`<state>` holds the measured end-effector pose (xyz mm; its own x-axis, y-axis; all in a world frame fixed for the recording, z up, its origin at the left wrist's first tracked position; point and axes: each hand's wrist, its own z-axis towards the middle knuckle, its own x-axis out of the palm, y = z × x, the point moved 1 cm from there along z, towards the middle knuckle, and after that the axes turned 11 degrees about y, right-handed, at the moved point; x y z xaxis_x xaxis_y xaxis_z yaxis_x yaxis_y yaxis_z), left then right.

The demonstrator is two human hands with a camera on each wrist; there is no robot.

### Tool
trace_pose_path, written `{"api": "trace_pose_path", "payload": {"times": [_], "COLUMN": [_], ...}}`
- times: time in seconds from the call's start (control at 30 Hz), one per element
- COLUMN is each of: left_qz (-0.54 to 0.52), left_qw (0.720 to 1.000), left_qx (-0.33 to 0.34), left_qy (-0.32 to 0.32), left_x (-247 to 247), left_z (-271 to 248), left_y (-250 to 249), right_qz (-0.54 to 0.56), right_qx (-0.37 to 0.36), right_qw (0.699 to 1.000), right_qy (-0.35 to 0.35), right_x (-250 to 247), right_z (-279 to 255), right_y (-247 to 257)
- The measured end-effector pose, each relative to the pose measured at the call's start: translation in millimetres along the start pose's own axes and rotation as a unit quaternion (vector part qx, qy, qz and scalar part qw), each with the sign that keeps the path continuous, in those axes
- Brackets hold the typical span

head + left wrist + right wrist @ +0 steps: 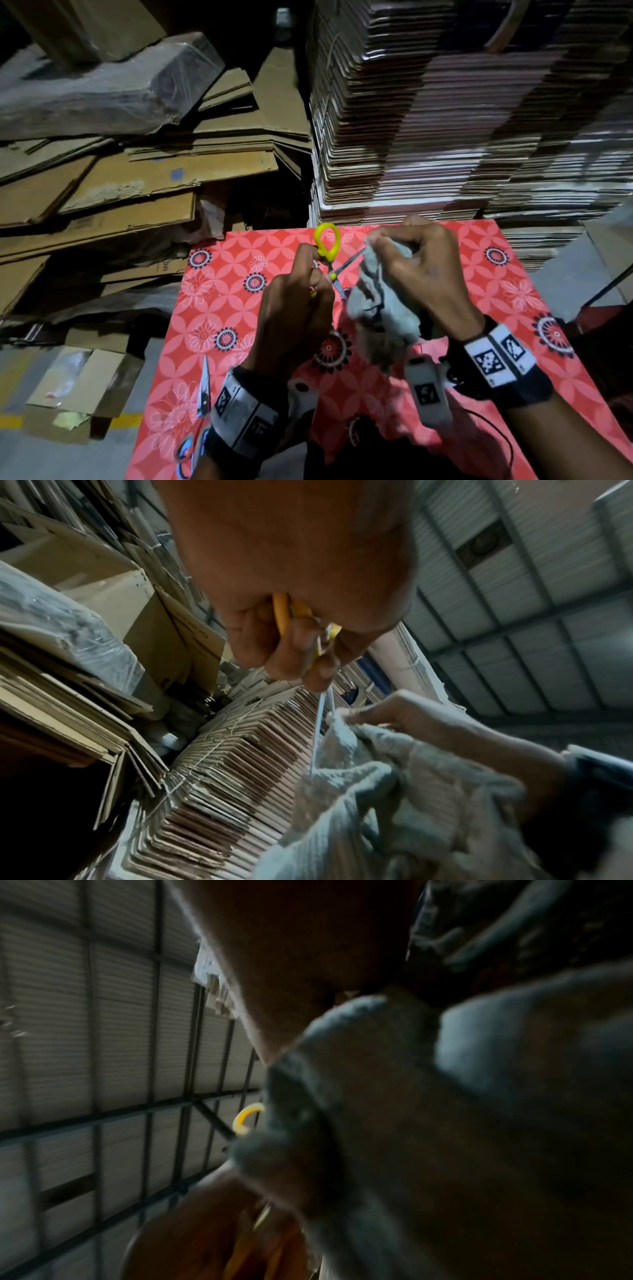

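Closest in, just behind and outside the left grip's wrist, a second pair of scissors (204,387) lies flat on the surface (513,291), blade tip pointing away and its blue-rimmed handles at the near edge. The surface wears a red cloth printed with pale petals and dark round flowers.

Above it, the left grip (294,308) is clenched around the yellow-handled scissors (324,253). The fingers curl on the lower handle and pivot, while the other yellow loop stands free just beyond the fingertips. The blades are parted, and one slants across towards the right grip.

The right grip (421,267), just beside the left and a little farther out, grasps a bunched grey towelling cloth (380,301). Its thumb and fingers pinch a fold at the far end of that blade, and the rest of the cloth hangs down below the palm towards the wrist. In the left wrist view the thin blade lies along the cloth's edge, touching it.

Beyond the left grip, flattened brown cardboard sheets (154,178) are piled loosely, with a plastic-wrapped bundle (102,92) on top. Beyond the right grip rises a tall, string-tied stack of folded cartons (428,120)
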<state>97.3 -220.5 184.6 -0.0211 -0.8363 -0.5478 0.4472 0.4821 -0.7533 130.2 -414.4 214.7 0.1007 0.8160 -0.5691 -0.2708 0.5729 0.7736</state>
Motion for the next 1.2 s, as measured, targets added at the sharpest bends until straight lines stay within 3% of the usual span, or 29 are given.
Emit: {"api": "trace_pose_path", "payload": {"times": [0.1, 0.2, 0.3, 0.4, 0.5, 0.6, 0.67, 0.73, 0.9, 1.2], "left_qz": [-0.066, -0.185, -0.315, -0.347, -0.374, -0.377, -0.337, -0.320, -0.355, -0.268], "left_qw": [0.997, 0.982, 0.945, 0.927, 0.916, 0.920, 0.937, 0.945, 0.933, 0.963], "left_qx": [-0.017, -0.031, -0.085, -0.142, -0.144, -0.106, -0.085, -0.072, -0.039, -0.022], "left_qy": [-0.033, -0.019, -0.009, -0.010, -0.016, -0.007, 0.001, 0.005, 0.032, 0.028], "left_x": [-5, -2, -3, -4, -6, -6, -5, -4, -4, -2], "left_z": [3, 4, 5, 6, 7, 7, 7, 5, 1, -2], "left_y": [-8, -6, -9, -17, -22, -25, -24, -26, -39, -36], "right_qz": [0.098, 0.219, 0.180, 0.110, 0.077, 0.093, 0.118, 0.129, 0.105, 0.152], "right_qx": [0.038, -0.008, -0.065, -0.105, -0.154, -0.185, -0.187, -0.184, -0.178, -0.097], "right_qw": [0.994, 0.973, 0.980, 0.988, 0.985, 0.977, 0.970, 0.968, 0.978, 0.979], "right_qy": [-0.028, -0.070, -0.056, -0.038, -0.029, 0.043, 0.098, 0.107, 0.026, -0.097], "right_x": [-10, -23, -28, -24, -22, -15, -9, -6, -7, -24], "right_z": [7, 4, -2, -11, -16, -17, -17, -17, -19, -10], "right_y": [-9, 3, 14, 17, 20, 22, 21, 21, 26, 20]}}
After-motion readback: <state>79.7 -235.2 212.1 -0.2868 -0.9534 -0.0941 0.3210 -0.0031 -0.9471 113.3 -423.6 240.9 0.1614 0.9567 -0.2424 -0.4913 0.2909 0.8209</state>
